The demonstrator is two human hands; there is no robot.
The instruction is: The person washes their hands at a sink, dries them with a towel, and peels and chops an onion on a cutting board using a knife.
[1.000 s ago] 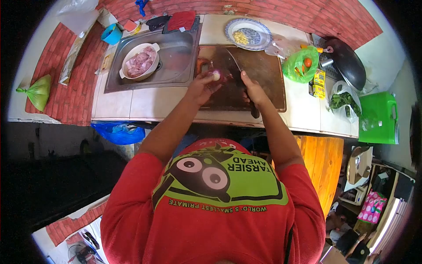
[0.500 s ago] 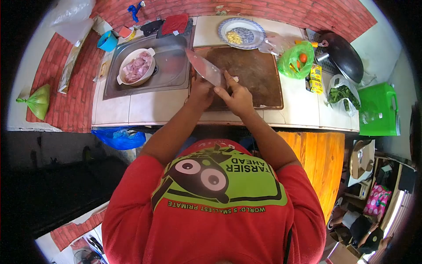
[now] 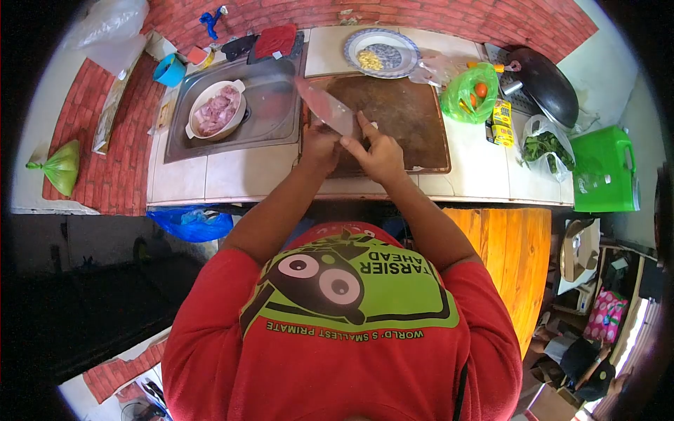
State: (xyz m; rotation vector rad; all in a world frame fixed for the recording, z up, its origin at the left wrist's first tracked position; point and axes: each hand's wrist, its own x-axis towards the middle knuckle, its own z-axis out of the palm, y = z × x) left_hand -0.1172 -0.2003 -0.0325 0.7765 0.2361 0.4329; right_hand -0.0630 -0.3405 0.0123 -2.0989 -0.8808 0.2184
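A broad-bladed kitchen knife (image 3: 328,109) slants above the left side of the brown cutting board (image 3: 414,105), its tip toward the sink. My right hand (image 3: 380,152) is closed at the knife's wide end, with thumb and index finger stretched along it; the handle is hidden. Just under the blade, my left hand (image 3: 321,149) is closed, and the blade covers its fingers. What it holds, if anything, does not show. A small whitish piece shows beside my right index finger, too small to name. Behind the board sits a patterned plate (image 3: 407,63) with chopped pale-yellow pieces.
In the sink (image 3: 270,133) at left stands a white pot (image 3: 194,131) of raw meat pieces. To the right are a green bag (image 3: 460,91) with tomatoes, yellow packets (image 3: 502,126), a bag of leafy greens (image 3: 547,147), a dark wok (image 3: 547,84) and a green jug (image 3: 602,172).
The view has shifted slightly. My hands and the knife keep nearly the same pose over the board.
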